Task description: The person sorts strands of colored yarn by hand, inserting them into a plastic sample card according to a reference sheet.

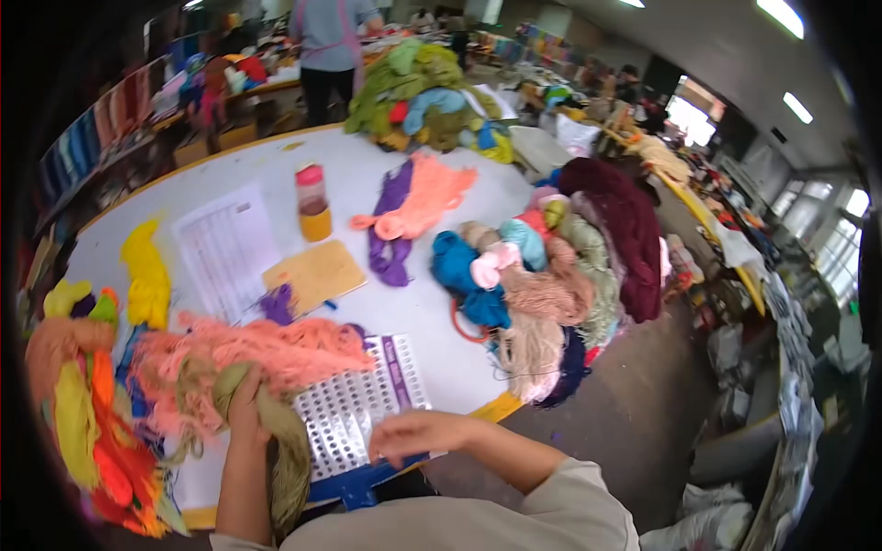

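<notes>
My left hand [243, 404] is closed around an olive-green skein of yarn [290, 445], whose strands hang down past my wrist toward the table edge. Beyond it lies a long heap of salmon-pink yarn [248, 354]. My right hand [404, 435] hovers at the near edge of a white sheet with rows of dark dots [344, 413] and a purple strip. Its fingers are loosely bent and slightly apart, with nothing visible in them. A blue piece [358, 485] lies under the sheet's near edge.
Bright skeins [101, 432] hang over the table's left edge. A mixed yarn pile [542, 275] covers the right side, and a green heap [409, 87] stands at the back. A pink-lidded bottle [313, 204], printed paper [225, 248] and tan card [315, 278] lie between. A person [333, 46] stands beyond.
</notes>
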`<act>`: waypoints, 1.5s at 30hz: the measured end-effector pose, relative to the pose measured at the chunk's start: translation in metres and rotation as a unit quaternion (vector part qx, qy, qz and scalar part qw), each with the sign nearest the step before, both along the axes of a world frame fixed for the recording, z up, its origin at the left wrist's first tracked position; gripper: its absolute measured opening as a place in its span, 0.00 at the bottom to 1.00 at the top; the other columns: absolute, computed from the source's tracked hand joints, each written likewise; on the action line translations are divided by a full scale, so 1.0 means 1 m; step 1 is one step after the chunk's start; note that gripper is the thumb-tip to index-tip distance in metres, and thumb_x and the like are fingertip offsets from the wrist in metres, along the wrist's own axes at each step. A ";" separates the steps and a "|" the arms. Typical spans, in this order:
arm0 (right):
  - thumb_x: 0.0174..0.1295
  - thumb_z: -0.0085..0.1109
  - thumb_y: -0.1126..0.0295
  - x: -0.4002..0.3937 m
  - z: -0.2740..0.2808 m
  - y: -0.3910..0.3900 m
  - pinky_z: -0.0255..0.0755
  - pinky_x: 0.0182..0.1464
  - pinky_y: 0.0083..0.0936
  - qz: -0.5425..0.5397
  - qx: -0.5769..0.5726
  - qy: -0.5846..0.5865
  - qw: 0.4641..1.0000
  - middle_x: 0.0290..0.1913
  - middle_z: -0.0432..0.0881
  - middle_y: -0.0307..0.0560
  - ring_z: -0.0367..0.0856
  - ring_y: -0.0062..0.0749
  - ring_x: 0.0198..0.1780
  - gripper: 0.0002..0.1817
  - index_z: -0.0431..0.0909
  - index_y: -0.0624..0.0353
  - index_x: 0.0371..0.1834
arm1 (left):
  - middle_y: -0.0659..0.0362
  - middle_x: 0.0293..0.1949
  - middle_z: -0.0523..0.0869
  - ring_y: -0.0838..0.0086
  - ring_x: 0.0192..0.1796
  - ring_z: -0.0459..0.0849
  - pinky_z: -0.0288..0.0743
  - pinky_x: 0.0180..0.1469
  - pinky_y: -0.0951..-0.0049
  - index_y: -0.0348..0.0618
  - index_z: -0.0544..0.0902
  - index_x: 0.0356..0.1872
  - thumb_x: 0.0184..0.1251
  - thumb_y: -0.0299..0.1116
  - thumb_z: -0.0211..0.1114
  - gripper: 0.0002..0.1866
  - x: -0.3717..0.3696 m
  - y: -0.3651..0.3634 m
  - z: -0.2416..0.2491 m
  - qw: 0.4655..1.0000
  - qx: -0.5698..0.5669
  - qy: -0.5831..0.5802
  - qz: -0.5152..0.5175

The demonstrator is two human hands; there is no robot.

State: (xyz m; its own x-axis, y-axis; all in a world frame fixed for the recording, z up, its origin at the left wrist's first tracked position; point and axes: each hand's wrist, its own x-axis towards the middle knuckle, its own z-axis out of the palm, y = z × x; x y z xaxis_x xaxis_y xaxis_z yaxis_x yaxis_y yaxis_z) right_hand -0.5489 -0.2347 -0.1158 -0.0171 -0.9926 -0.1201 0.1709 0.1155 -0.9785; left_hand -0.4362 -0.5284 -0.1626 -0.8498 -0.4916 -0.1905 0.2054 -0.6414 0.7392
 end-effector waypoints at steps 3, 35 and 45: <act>0.73 0.50 0.61 -0.004 -0.028 0.080 0.71 0.43 0.19 0.103 -0.001 -0.040 0.994 0.36 0.77 0.37 0.75 0.20 0.38 0.14 0.77 0.60 0.39 | 0.64 0.27 0.77 0.79 0.24 0.73 0.69 0.26 0.77 0.47 0.76 0.34 0.71 0.35 0.60 0.07 -0.002 -0.010 -0.022 0.999 0.036 0.030 0.006; 0.66 0.54 0.66 0.151 -0.270 0.034 0.75 0.47 0.30 -0.429 0.168 0.467 0.755 0.49 0.80 0.51 0.79 0.36 0.46 0.14 0.78 0.59 0.52 | 0.61 0.26 0.78 0.78 0.23 0.74 0.69 0.26 0.78 0.42 0.77 0.36 0.73 0.37 0.58 0.09 0.000 -0.012 -0.034 0.996 0.002 -0.050 -0.069; 0.65 0.56 0.66 0.178 -0.266 0.049 0.75 0.45 0.30 -0.496 0.222 0.471 0.695 0.49 0.80 0.51 0.79 0.36 0.44 0.14 0.77 0.58 0.52 | 0.61 0.23 0.77 0.77 0.22 0.73 0.69 0.27 0.79 0.42 0.77 0.33 0.72 0.38 0.59 0.10 -0.001 -0.009 -0.026 0.995 -0.001 -0.058 -0.076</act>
State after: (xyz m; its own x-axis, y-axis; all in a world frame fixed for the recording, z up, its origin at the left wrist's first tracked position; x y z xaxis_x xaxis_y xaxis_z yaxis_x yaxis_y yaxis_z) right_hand -0.3708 -0.1858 -0.3813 -0.9449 -0.3055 0.1178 -0.3109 0.7243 -0.6154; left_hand -0.4367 -0.5379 -0.1882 -0.8871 -0.3593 -0.2898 0.0195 -0.6564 0.7542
